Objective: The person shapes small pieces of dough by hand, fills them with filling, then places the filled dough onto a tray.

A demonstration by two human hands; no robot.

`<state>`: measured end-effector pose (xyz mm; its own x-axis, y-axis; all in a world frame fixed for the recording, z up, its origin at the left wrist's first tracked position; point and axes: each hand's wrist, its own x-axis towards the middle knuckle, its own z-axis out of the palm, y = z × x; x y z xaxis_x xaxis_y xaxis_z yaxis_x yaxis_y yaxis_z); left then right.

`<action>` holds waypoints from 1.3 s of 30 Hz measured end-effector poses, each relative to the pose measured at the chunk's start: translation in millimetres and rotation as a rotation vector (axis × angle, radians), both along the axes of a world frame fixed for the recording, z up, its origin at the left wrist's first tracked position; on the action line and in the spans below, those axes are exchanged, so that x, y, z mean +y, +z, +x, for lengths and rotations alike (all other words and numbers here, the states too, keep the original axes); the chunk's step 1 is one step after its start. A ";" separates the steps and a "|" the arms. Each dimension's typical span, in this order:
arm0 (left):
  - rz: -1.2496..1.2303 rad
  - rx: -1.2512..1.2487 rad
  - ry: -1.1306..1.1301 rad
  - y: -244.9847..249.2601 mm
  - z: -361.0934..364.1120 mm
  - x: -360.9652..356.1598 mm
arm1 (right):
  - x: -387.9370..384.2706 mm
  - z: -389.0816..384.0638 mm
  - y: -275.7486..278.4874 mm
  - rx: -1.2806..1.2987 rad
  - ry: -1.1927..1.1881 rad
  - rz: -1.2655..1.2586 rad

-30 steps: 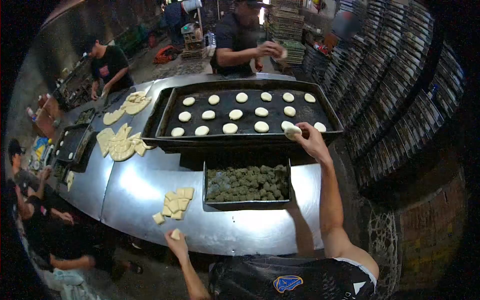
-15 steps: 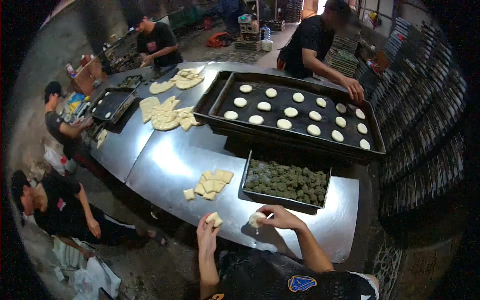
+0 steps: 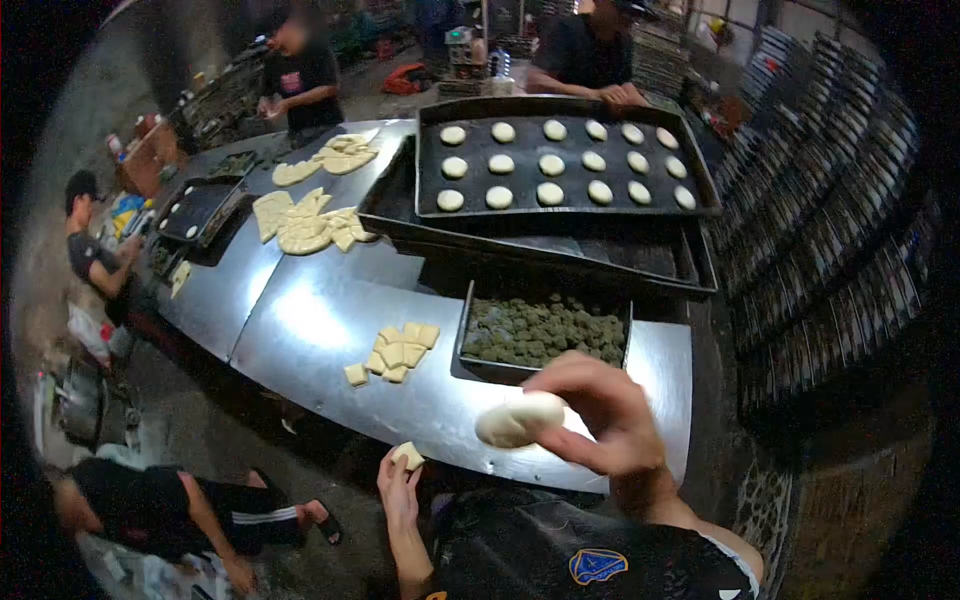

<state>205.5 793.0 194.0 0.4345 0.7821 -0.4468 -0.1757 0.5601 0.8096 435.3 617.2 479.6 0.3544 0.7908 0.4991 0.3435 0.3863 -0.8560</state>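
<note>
My right hand [image 3: 612,425] is raised close to the camera, its thumb and fingers pinching a pale, rounded dough ball [image 3: 515,420]. Lower down by the table edge, my left hand [image 3: 400,492] holds a small flat dough piece [image 3: 408,457] between thumb and fingers. Ahead of my hands lie several cut dough squares [image 3: 400,352] on the metal table [image 3: 330,360]. A metal pan of dark green clumped filling [image 3: 545,330] stands just beyond my right hand, which covers part of its near edge.
Across the table, a co-worker's hands [image 3: 625,95] grip the far rim of a black baking tray [image 3: 570,212] bearing rows of dough rounds, above another tray [image 3: 650,268]. Larger dough sheets [image 3: 315,225] lie left. Stacked trays [image 3: 820,230] line the right; other people stand leftward.
My right hand has risen toward the camera with its dough ball. My left hand has shifted slightly left and down. The co-worker's tray of rounds has lifted off the one beneath and turned.
</note>
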 end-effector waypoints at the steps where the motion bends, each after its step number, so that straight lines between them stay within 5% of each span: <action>1: 0.004 0.019 0.014 -2.4 -3.1 -0.4 | -9.0 -5.0 15.4 -0.028 0.025 0.198; 2: 0.032 0.067 -0.049 -11.2 -8.1 2.8 | -12.6 -11.8 23.7 0.027 0.104 0.408; 3: 0.034 0.074 -0.068 -11.3 -5.2 2.5 | -7.2 -12.4 38.6 0.117 0.448 0.593; 5: -0.003 0.034 -0.005 -9.0 0.8 2.1 | -15.1 -41.8 48.0 0.128 0.112 0.853; 8: -0.001 0.018 -0.030 1.1 14.4 2.1 | -22.7 -14.7 51.7 -0.030 0.156 0.808; 9: -0.013 0.003 -0.023 5.8 17.4 1.4 | -12.6 -7.2 42.4 0.002 -0.054 0.937; 11: 0.003 0.000 -0.034 9.6 21.3 2.9 | -33.5 40.9 47.5 -0.353 -0.637 0.501; 15: 0.025 -0.003 -0.055 7.3 19.5 9.7 | -43.5 185.2 22.8 -0.243 -1.012 0.035; 16: 0.036 -0.001 -0.032 6.4 19.3 11.7 | -49.8 234.2 -6.2 -0.381 -1.119 -0.018; 20: 0.039 0.002 0.009 7.5 25.0 21.7 | -72.0 366.6 -134.3 -0.705 -1.348 -0.135; 21: 0.053 0.008 0.009 10.1 29.5 23.1 | -76.7 368.7 -148.7 -0.618 -1.164 -0.260; 22: 0.047 0.030 0.017 13.2 34.6 24.7 | -87.4 395.7 -185.0 -0.753 -1.026 -0.633; 23: 0.048 0.041 0.012 16.6 37.7 24.6 | -86.6 400.8 -212.5 -0.448 -1.046 -1.035; 26: 0.053 0.038 -0.015 27.2 54.4 31.9 | -82.0 365.3 -174.2 -0.402 -1.084 -0.929; 28: 0.041 0.020 -0.065 33.9 65.5 36.7 | -77.9 347.5 -166.0 -0.582 -1.358 -0.372; 29: 0.047 0.020 -0.066 37.7 75.1 39.1 | -70.7 328.2 -158.3 -0.577 -1.361 -0.367; 31: 0.064 -0.057 -0.177 48.9 102.1 41.5 | -47.7 273.0 -154.9 -0.287 -1.310 -0.207; 32: 0.067 -0.091 -0.238 55.0 115.0 40.0 | -32.8 247.7 -172.2 -0.058 -1.109 -0.048; 33: 0.078 -0.078 -0.295 62.4 130.9 35.7 | -15.3 213.3 -181.0 -0.114 -1.014 -0.013; 36: 0.080 -0.054 -0.540 82.3 175.4 12.1 | 22.8 126.4 -211.1 0.368 -0.454 -0.352; 39: 0.310 -0.145 -0.653 69.5 202.2 -22.5 | 53.4 72.1 -225.7 0.654 -0.557 -0.230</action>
